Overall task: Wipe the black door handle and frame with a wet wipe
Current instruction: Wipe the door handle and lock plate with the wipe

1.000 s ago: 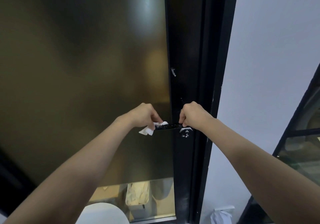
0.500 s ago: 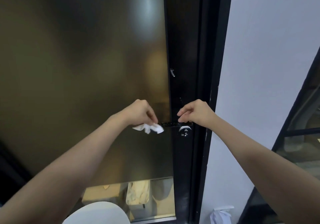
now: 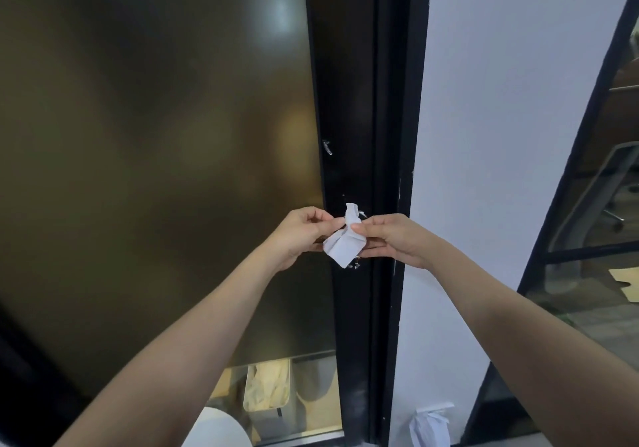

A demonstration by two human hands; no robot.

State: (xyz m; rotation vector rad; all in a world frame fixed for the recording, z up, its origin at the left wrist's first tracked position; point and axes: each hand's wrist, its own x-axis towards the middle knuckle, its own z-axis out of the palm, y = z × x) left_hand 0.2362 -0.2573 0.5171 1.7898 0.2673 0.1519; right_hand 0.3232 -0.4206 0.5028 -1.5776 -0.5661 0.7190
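— Where do we find the wet wipe [image 3: 345, 243]?

— We see it held up in front of the black door frame [image 3: 349, 101]. It is white and crumpled, with one twisted corner poking upward and a flatter folded part hanging below.

— And how do we read the hands on it?

— The left hand [image 3: 297, 235] pinches the wipe's left edge between thumb and forefinger, with the other fingers curled underneath. The right hand [image 3: 394, 239] presses its thumb onto the wipe's right edge, and its fingers run beneath. Both hands are closed on the wipe, their fingertips nearly meeting across it.

— So it sits between the two grips, not in one palm?

— Yes, we see it bridge the gap between them, with most of the cloth drooping below the pinch points.

— Can we see the door handle?

— No, we cannot make it out, because the wipe and the hands cover that stretch of the frame. Just under the wipe's lower corner we catch a small shiny fitting [image 3: 356, 266] on the black metal.

— What do we have further out?

— To the left is the frosted glass panel [image 3: 155, 135], dark, with a blurred patch of light. Higher on the frame is a small pale mark [image 3: 327, 147]. To the right is a white wall [image 3: 501, 118], then a black-framed glass partition [image 3: 587, 250] with an office chair [image 3: 596, 201] behind it. A white packet [image 3: 430, 426] lies at the foot of the wall. Through the clear strip low in the door we see a bin [image 3: 266, 388] with a pale liner. A white rounded object [image 3: 218, 429] sits at the bottom edge, and we cannot tell what it is
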